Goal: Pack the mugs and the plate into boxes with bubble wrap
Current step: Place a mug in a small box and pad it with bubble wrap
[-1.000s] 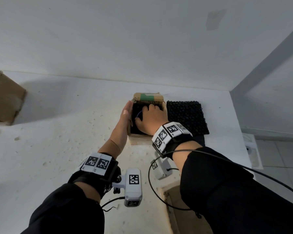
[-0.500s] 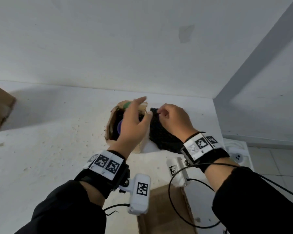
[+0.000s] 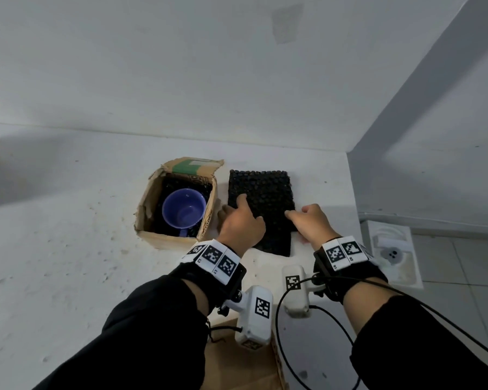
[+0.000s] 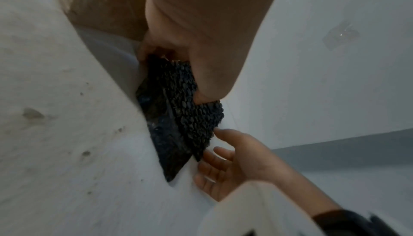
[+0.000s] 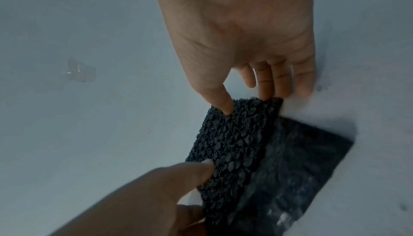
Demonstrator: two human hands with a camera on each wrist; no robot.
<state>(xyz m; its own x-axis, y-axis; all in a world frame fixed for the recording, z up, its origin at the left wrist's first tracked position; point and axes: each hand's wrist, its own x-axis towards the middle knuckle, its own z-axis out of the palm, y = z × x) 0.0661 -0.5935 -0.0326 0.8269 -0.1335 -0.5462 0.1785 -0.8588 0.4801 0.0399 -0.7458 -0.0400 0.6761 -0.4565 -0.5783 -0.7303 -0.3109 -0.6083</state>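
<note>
1. A small cardboard box stands open on the white desk, lined with black bubble wrap.
2. A blue mug sits upright inside the box, its mouth facing up.
3. Just right of the box a black bubble wrap sheet lies on the desk, with a smoother black sheet showing under its near edge.
4. The left hand pinches the sheet's left edge, thumb on top and fingers tucked underneath.
5. The right hand takes the sheet's right edge, thumb pressing the top and fingertips at the rim; the wrist views show that edge lifted off the lower sheet.
6. A flat piece of cardboard lies at the near edge of the desk, below the wrists.
7. No plate can be made out in any view.
</note>
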